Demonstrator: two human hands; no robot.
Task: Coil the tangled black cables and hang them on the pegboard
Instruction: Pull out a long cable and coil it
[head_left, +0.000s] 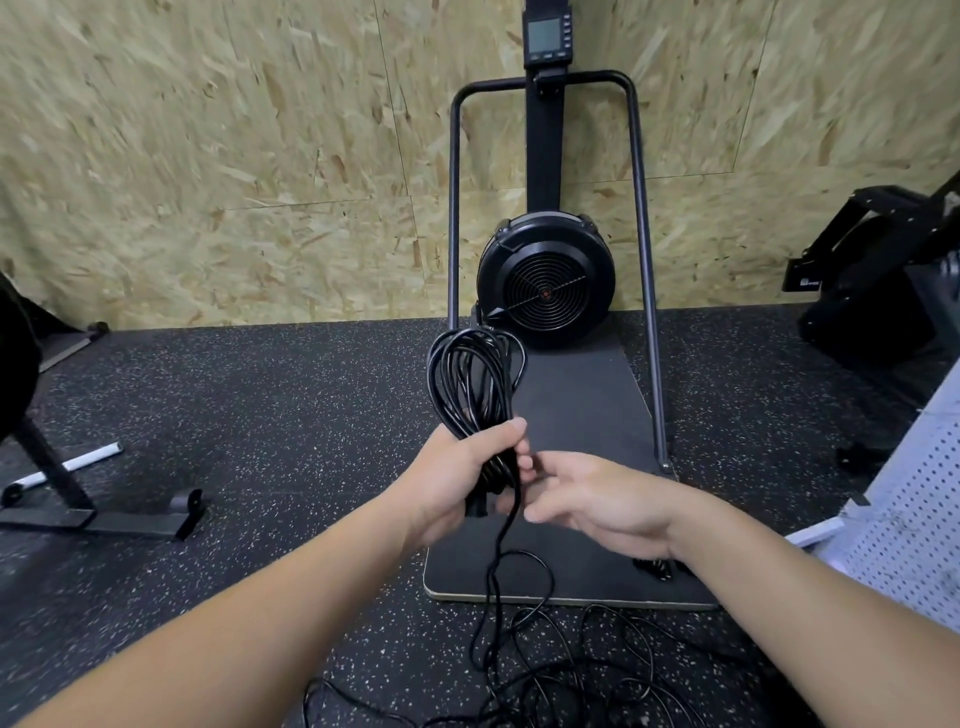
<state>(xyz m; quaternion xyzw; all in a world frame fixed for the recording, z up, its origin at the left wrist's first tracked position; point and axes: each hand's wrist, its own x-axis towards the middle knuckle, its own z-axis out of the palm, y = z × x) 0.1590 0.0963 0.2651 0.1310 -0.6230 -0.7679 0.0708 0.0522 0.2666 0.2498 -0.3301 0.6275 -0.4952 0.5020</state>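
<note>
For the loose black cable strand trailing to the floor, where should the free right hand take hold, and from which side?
Grip the loose black cable strand just below the left hand, which holds the coiled black cable loops. Come from the right, where the open right hand is; there the strand hangs straight, above the tangle on the floor.

Even, soft indoor light filled the scene, with only faint shadows. The wide lens bent the wall and floor at the edges. Detail looked slightly smeared and soft throughout.

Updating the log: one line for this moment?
left hand: holds coil | right hand: open beside it | loose cable: on floor
</note>
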